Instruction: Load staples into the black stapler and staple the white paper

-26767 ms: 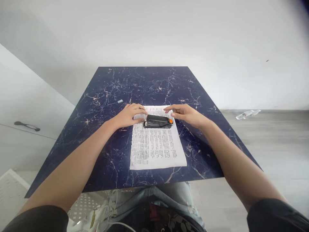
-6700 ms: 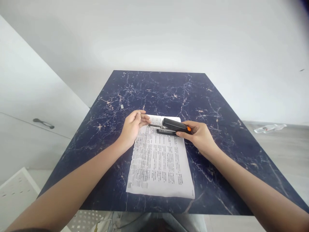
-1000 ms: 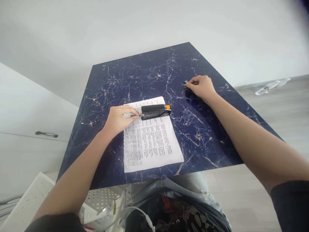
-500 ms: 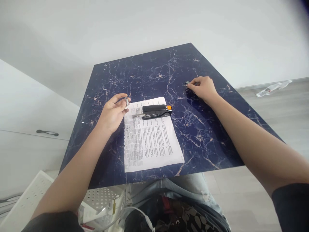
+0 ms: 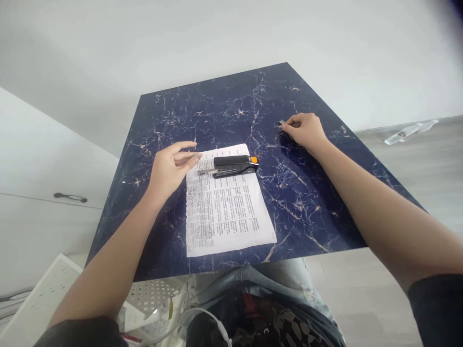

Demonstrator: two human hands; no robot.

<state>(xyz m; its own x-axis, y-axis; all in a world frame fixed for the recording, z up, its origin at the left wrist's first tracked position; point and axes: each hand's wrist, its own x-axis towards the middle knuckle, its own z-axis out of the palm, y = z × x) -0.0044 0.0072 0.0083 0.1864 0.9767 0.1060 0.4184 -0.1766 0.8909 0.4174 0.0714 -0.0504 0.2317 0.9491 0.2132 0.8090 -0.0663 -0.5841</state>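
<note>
A black stapler (image 5: 233, 165) with an orange end lies across the top of a printed sheet of paper (image 5: 226, 212) on the dark blue marble table (image 5: 217, 111). Its metal magazine (image 5: 206, 171) sticks out on the left. My left hand (image 5: 171, 166) hovers just left of the magazine, its thumb and fingers pinched on a small grey strip of staples (image 5: 197, 156). My right hand (image 5: 306, 132) rests far right on the table, its fingertips closed on another small grey piece (image 5: 282, 123) lying there.
A white cabinet with a dark handle (image 5: 70, 197) stands to the left. A white perforated tray (image 5: 36, 303) sits low at the left by my lap. A clear plastic bottle (image 5: 410, 131) lies on the grey floor at right.
My left hand left the stapler's front end, lifted away with a small grey strip, then came back towards the magazine. My right hand stayed on the small piece at the right.
</note>
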